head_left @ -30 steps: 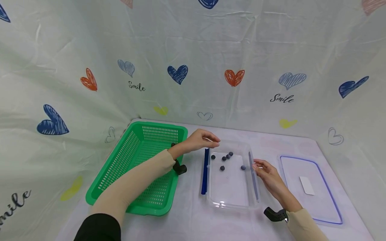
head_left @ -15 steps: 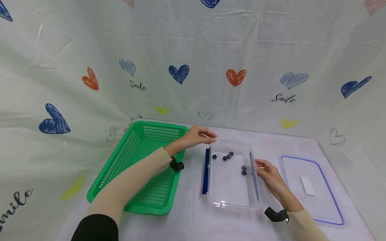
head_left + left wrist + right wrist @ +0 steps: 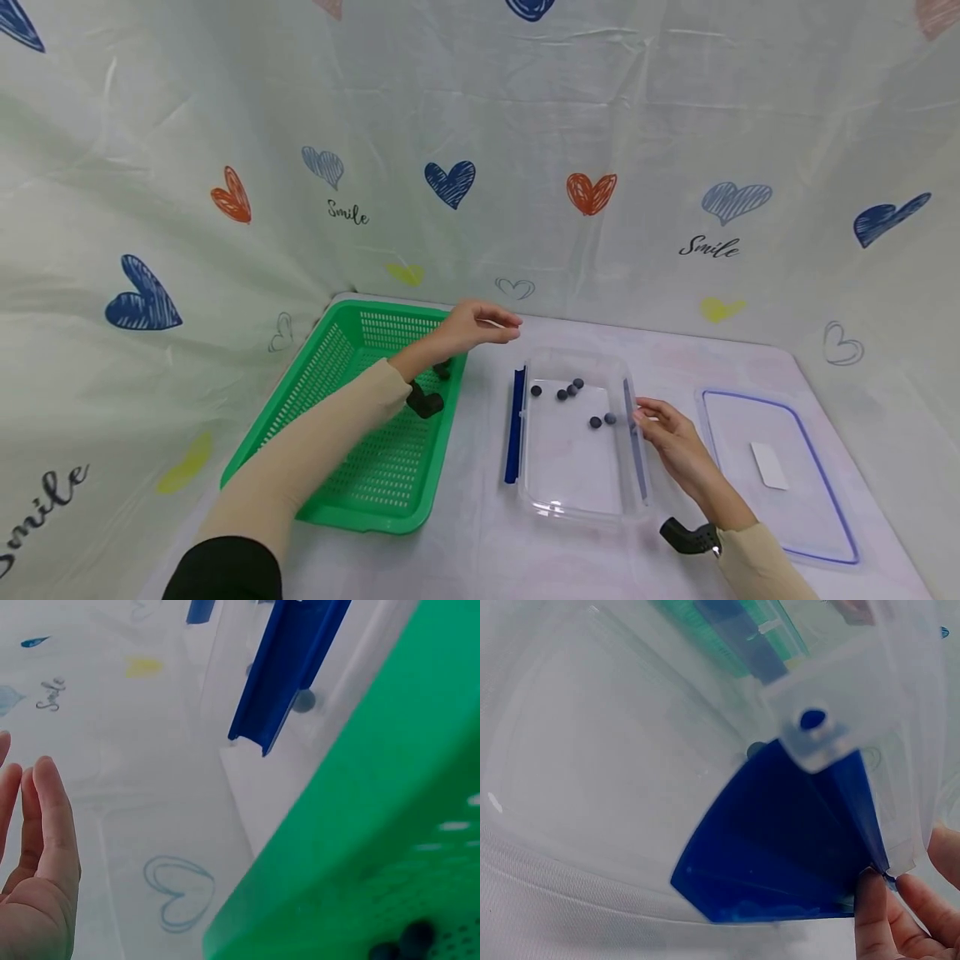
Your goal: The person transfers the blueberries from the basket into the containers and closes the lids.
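Note:
My left hand (image 3: 474, 327) is raised over the far right corner of the green basket (image 3: 382, 458), fingers loosely extended and holding nothing. Dark blueberries (image 3: 417, 937) lie in that basket, partly hidden by my arm in the head view. To its right stands a clear plastic container (image 3: 570, 475) with several blueberries (image 3: 572, 390) on its floor. My right hand (image 3: 675, 442) grips the container's right side; in the right wrist view, thumb and fingers pinch the edge of its blue clasp (image 3: 772, 847).
A clear lid with a blue seal (image 3: 817, 454) lies flat at the right, with a white label (image 3: 768, 465) on it. Another blue clasp (image 3: 515, 427) sticks out from the container's left side. A heart-printed curtain (image 3: 450, 100) hangs behind the table.
My left hand has moved left, away from the container's far left corner toward the basket. One blueberry has rolled right inside the container, then back slightly. The right hand keeps its place.

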`<state>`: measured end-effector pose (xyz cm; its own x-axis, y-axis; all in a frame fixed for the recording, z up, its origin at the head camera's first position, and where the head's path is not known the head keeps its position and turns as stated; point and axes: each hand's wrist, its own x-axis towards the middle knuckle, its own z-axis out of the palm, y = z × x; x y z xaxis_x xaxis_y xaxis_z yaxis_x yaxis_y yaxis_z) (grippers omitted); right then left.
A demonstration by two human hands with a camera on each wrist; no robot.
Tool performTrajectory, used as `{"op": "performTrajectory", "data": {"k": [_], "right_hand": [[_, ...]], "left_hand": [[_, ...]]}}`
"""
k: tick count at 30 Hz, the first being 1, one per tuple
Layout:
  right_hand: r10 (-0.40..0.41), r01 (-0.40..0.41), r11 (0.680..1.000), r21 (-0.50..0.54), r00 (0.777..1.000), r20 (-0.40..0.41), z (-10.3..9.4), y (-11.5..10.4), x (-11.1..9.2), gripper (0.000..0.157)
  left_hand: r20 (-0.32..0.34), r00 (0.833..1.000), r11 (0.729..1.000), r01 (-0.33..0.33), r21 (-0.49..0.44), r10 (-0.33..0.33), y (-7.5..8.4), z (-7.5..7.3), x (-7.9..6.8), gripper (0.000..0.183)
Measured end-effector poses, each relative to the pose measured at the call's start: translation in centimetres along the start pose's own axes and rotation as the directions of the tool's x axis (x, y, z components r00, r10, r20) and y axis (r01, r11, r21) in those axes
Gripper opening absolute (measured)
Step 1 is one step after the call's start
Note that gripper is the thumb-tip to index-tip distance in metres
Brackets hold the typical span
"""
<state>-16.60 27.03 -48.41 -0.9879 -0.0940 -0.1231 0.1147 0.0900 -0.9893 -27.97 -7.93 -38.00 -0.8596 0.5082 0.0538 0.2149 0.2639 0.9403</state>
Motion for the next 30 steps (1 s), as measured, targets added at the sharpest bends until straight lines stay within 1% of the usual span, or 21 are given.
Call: {"op": "performTrajectory", "data": {"k": [4, 11, 18, 22, 27, 30], "right_hand": [[-0.004, 0.004, 1.0, -0.01, 1.0, 0.003, 0.0, 0.0, 0.0, 0.051], [-0.019, 0.019, 1.0, 0.008, 1.0, -0.003, 0.0, 0.0, 0.1, 0.049], [-0.009, 0.009, 1.0, 0.008, 1.0, 0.0, 0.0, -0.1, 0.0, 0.051], [-0.006, 0.006, 1.0, -0.001, 1.0, -0.005, 0.0, -0.2, -0.1, 0.051], [0.003, -0.003, 1.0, -0.002, 1.0, -0.006, 0.1, -0.3, -0.2, 0.051], [0.01, -0.01, 1.0, 0.001, 1.0, -0.005, 0.1, -0.2, -0.1, 0.051]], "left_hand": [[-0.012, 1.0, 1.0, 0.003, -0.005, -0.003, 0.0, -0.9, -0.3, 0.025], [-0.048, 0.999, 1.0, 0.006, -0.004, -0.006, 0.1, -2.3, -1.1, 0.025], [-0.073, 0.997, 1.0, -0.001, -0.001, 0.001, -0.7, -3.6, -1.8, 0.026], [-0.076, 0.997, 1.0, -0.004, -0.019, 0.003, -1.3, -4.4, -2.2, 0.028], [-0.082, 0.997, 0.999, 0.01, -0.033, -0.013, -1.8, -5.1, -2.9, 0.03], [-0.097, 0.995, 1.0, 0.022, -0.016, -0.024, -2.1, -5.4, -3.4, 0.03]]}}
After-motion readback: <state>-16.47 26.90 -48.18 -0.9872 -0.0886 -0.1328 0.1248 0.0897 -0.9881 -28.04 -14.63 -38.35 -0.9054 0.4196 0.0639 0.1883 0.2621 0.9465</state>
